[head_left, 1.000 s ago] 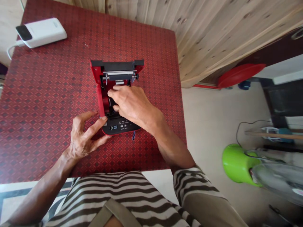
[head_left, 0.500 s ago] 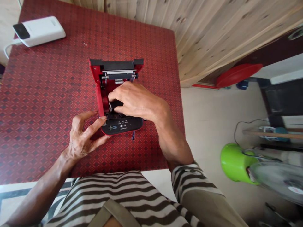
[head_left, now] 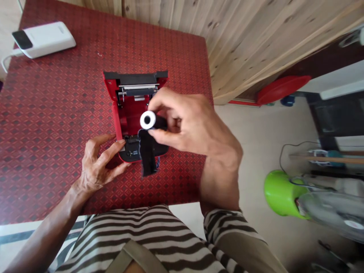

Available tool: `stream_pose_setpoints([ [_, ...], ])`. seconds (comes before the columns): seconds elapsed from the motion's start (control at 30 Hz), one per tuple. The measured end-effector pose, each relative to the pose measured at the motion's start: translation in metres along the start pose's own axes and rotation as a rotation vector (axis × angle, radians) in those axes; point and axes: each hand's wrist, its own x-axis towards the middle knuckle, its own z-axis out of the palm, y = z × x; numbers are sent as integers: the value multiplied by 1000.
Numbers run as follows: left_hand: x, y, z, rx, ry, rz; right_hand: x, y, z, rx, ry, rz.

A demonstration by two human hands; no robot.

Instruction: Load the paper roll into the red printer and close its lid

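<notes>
A small red printer [head_left: 125,110] lies open on the red patterned table [head_left: 57,113], its lid tilted back and its black control panel toward me. My right hand [head_left: 193,125] is raised above it, fingers pinched round a black roll with a white core [head_left: 148,120]; a loose black strip hangs down from the roll. My left hand [head_left: 98,163] rests at the printer's near left corner, thumb and forefinger touching its edge, fingers spread and holding nothing.
A white power bank [head_left: 42,38] with a cable lies at the table's far left corner. A wooden plank wall [head_left: 241,34] stands behind. On the floor to the right are a green container [head_left: 280,195], a fan and a red lid [head_left: 281,89].
My right hand has lifted out of the printer's bay, bringing the black roll up and toward me. The left hand stays at the printer's corner.
</notes>
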Motion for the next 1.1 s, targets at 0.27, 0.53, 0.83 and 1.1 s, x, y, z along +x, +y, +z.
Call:
stream_pose_setpoints([
  [0.27,4,-2,2,-2,23,44,5,124,23,300,466,263],
  [0.53,3,-6,0,12,-14,6,34,157,95,345,420,305],
  [0.83,7,-7,-1,19,-9,68,12,162,86,201,370,297],
  [1.1,2,-6,4,16,28,15,-88,144,74,342,274,331],
])
